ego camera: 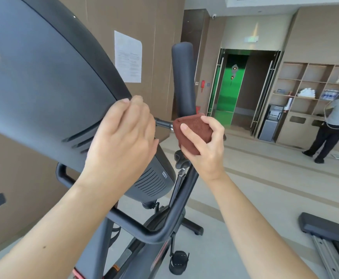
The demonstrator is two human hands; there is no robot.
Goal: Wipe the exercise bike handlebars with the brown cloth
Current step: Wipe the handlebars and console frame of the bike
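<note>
Fingers (pixel 187 128) and thumb of the right hand (pixel 205 151) curl round the brown cloth (pixel 190 122), bunching it over the handlebar (pixel 183 77) at the foot of its upright black grip. Fingers (pixel 133 109) of the left hand (pixel 124 135) lie close together, nearly straight and holding nothing, against the rim of the console (pixel 43 77). They sit just left of the short bar (pixel 162 123) that runs into the cloth.

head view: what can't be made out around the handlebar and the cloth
All in the head view:
- handlebar: the stretch under the brown cloth is hidden by the cloth and the right hand.
- left hand: palm side hidden by its own back; contact with the console unclear.
- wall notice: print too small.
- console: cut off by left edge.
</note>
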